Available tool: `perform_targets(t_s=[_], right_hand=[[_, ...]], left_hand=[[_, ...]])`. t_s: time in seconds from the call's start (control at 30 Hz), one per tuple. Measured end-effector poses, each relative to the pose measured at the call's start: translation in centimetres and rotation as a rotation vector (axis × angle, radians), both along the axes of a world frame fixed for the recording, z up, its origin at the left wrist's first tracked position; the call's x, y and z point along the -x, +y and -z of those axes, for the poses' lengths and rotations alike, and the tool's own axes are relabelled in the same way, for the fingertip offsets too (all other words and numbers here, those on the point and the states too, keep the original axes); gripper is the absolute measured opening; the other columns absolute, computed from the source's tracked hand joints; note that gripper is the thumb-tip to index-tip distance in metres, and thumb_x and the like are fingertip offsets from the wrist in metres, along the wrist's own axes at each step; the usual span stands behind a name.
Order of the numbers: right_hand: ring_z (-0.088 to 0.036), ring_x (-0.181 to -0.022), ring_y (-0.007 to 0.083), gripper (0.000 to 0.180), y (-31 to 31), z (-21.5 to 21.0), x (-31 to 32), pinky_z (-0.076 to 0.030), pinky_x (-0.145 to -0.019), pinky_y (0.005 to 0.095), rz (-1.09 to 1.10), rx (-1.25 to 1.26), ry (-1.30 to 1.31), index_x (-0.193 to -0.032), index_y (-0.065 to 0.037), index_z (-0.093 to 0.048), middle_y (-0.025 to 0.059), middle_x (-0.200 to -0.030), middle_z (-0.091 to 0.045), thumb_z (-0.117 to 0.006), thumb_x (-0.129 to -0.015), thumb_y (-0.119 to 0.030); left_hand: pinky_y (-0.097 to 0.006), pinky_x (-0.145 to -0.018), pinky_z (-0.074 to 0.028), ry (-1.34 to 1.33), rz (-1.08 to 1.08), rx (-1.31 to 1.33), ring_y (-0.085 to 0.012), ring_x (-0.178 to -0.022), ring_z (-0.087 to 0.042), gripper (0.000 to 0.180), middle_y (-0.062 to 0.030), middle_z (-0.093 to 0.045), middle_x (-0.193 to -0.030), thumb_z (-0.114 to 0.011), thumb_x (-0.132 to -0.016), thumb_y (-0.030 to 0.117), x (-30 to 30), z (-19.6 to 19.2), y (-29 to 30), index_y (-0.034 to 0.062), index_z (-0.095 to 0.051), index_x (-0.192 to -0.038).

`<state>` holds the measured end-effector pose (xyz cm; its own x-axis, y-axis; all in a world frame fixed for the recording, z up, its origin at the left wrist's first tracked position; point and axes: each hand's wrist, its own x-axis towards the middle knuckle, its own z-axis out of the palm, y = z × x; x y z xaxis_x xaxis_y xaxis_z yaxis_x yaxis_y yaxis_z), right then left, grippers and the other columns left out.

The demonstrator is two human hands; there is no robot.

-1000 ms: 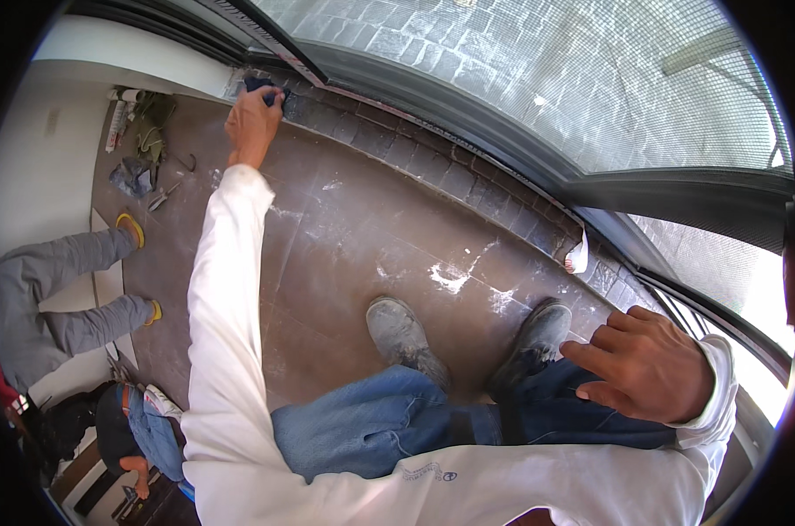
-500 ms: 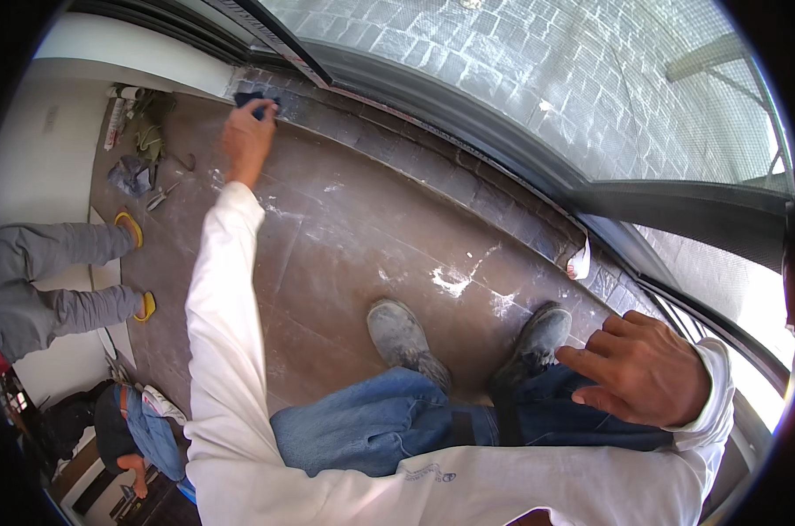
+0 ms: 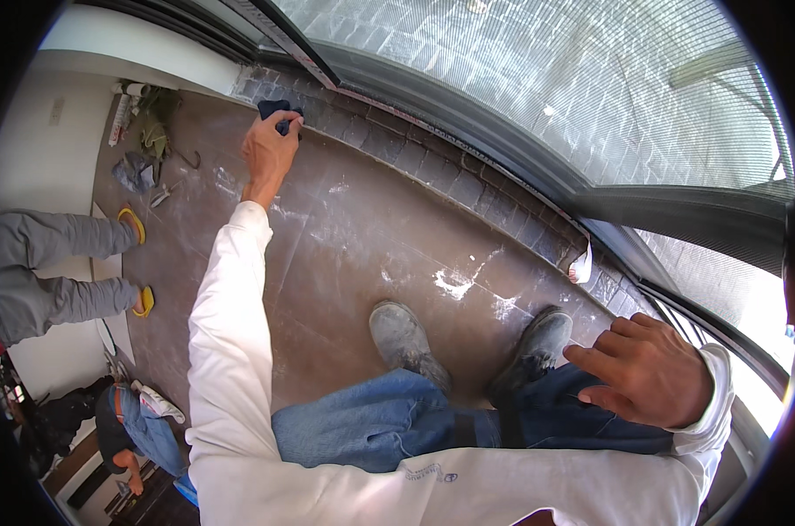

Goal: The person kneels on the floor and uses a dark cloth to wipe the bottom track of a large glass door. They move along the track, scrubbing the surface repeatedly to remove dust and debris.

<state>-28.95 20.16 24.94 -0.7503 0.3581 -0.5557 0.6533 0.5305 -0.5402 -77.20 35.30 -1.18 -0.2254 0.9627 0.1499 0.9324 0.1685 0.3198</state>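
My left hand (image 3: pixel 272 151) reaches out at the far left, its fingers closed on a dark navy cloth (image 3: pixel 273 109). The cloth touches the edge of the dark stone-paved strip (image 3: pixel 406 159) that runs along the window frame. My right hand (image 3: pixel 645 370) hangs over my right knee, above the floor's right side. Its fingers are loosely bent, with a gap between thumb and index finger, and I see nothing in it.
White smears (image 3: pixel 454 283) mark the brown floor before my dusty boots (image 3: pixel 399 333). A torn white paper piece (image 3: pixel 581 263) stands on the paved strip. At left are pliers (image 3: pixel 165 194), a plastic bag (image 3: pixel 134 173) and a person in yellow sandals (image 3: pixel 143 302). Another person (image 3: pixel 143 430) bends lower left.
My left hand has slid the cloth a little to the right along the paved strip's edge. The right hand has barely moved. The bending person's arm at lower left has shifted slightly.
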Motion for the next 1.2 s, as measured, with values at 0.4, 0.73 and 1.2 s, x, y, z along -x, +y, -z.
perform_targets(t_s=[0.4, 0.73, 1.2], right_hand=[[-0.065, -0.076, 0.0268, 0.048, 0.2, 0.6, 0.3, -0.05, -0.07, 0.0416, -0.031, -0.003, 0.042, -0.115, -0.003, -0.067, 0.0113, -0.079, -0.067, -0.079, -0.081, -0.035], [-0.064, -0.082, 0.0267, 0.046, 0.3, 0.2, 0.5, -0.051, -0.078, 0.04, -0.018, 0.019, 0.026, -0.116, -0.004, -0.065, 0.0085, -0.08, -0.064, -0.08, -0.08, -0.027], [-0.065, -0.082, 0.0275, 0.046, -0.7, -0.5, 0.3, -0.051, -0.078, 0.0405, -0.005, -0.005, -0.009, -0.115, -0.004, -0.065, 0.0089, -0.08, -0.064, -0.081, -0.079, -0.028]], left_hand=[[-0.041, -0.082, -0.054, 0.01, 0.118, -0.064, -0.037, -0.096, -0.07, 0.027, -0.015, -0.074, -0.102, -0.077, -0.086, 0.036, 2.1, -0.3, 0.7, 0.0193, -0.079, -0.107], [-0.038, -0.082, -0.055, -0.168, 0.067, -0.027, -0.0336, -0.091, -0.073, 0.026, -0.0172, -0.076, -0.096, -0.076, -0.085, 0.032, -0.6, 0.2, -1.3, 0.0153, -0.08, -0.104], [-0.044, -0.082, -0.054, -0.066, -0.032, -0.043, -0.0382, -0.091, -0.07, 0.021, -0.0164, -0.075, -0.091, -0.075, -0.084, 0.035, 0.8, 0.3, -0.5, 0.0228, -0.081, -0.1]])
